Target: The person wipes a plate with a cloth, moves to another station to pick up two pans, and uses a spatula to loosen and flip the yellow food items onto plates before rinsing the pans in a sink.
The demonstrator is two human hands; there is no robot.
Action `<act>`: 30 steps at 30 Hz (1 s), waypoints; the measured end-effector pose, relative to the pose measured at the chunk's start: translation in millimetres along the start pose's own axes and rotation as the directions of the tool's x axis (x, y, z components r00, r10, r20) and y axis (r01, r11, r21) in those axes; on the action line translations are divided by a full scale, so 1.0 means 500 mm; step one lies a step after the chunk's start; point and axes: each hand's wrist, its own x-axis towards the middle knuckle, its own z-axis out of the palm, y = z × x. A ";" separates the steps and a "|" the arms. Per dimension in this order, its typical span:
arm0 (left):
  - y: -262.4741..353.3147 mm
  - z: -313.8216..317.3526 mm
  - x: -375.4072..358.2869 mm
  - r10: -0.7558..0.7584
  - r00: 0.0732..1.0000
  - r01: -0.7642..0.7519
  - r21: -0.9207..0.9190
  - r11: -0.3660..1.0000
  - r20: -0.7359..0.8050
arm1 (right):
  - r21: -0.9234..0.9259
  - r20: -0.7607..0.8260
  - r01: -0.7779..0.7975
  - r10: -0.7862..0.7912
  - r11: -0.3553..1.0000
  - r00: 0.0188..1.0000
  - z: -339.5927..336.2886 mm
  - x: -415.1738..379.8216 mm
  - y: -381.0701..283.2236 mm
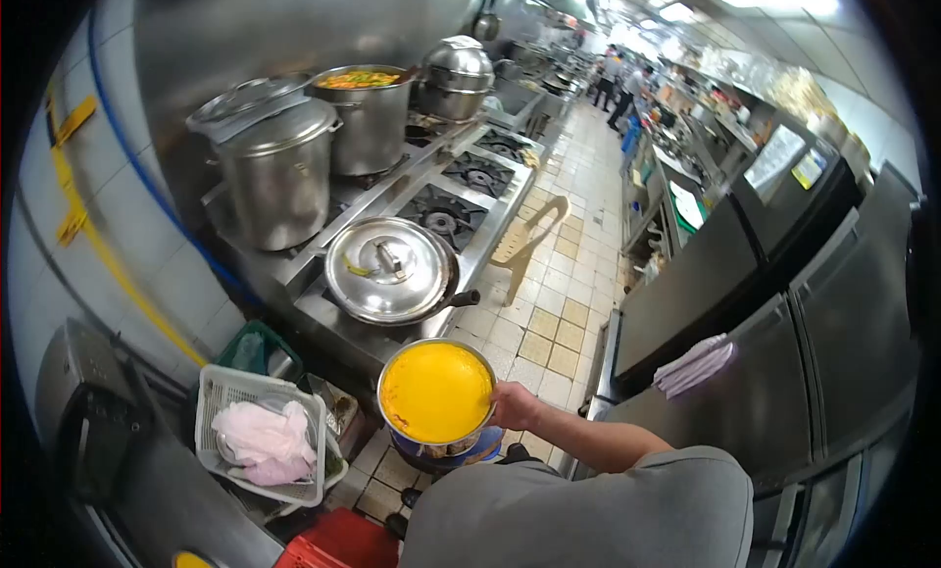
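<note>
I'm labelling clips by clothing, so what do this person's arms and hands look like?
The right hand is bare: no glove or ring can be made out. The forearm is uncovered, below a plain grey short sleeve. The left hand is out of view.

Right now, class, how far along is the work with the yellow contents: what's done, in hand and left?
Filling looks done: yellow contents nearly reach the rim of the bowl. In hand: the right hand holds the bowl by its edge, off the stove. Left, probably: setting it down or emptying it; which, the picture doesn't settle.
</note>
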 end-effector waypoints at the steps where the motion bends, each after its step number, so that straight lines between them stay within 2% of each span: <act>1: 0.023 0.018 -0.005 0.017 1.000 -0.017 -0.019 1.000 0.017 | 0.003 -0.021 -0.010 0.010 1.000 1.000 -0.029 -0.004 -0.002; 5: 0.071 0.064 -0.023 0.067 0.995 -0.063 -0.046 0.997 0.080 | -0.074 -0.142 0.036 -0.046 0.997 0.989 -0.072 -0.055 -0.022; 10: 0.086 0.089 -0.035 0.073 0.991 -0.065 -0.070 0.995 0.111 | -0.048 -0.265 0.077 -0.087 0.996 0.960 -0.128 -0.117 -0.038; 17: 0.097 0.068 -0.054 0.085 0.992 -0.078 -0.076 0.994 0.099 | -0.036 -0.279 0.132 -0.137 0.991 0.950 -0.153 -0.148 -0.062; 21: 0.115 0.044 -0.066 0.109 0.991 -0.102 -0.094 0.990 0.075 | -0.029 -0.224 0.151 -0.154 0.988 0.963 -0.163 -0.147 -0.075; 23: 0.127 0.028 -0.074 0.123 0.991 -0.117 -0.097 0.988 0.060 | -0.011 -0.279 0.153 -0.150 0.988 0.949 -0.160 -0.149 -0.083; 27: 0.151 -0.014 -0.103 0.156 0.988 -0.156 -0.126 0.980 -0.007 | 0.033 -0.265 0.168 -0.153 0.985 0.952 -0.193 -0.163 -0.108; 30: 0.167 -0.060 -0.136 0.193 0.977 -0.207 -0.172 0.963 -0.092 | 0.062 -0.232 0.181 -0.163 0.981 0.959 -0.272 -0.172 -0.115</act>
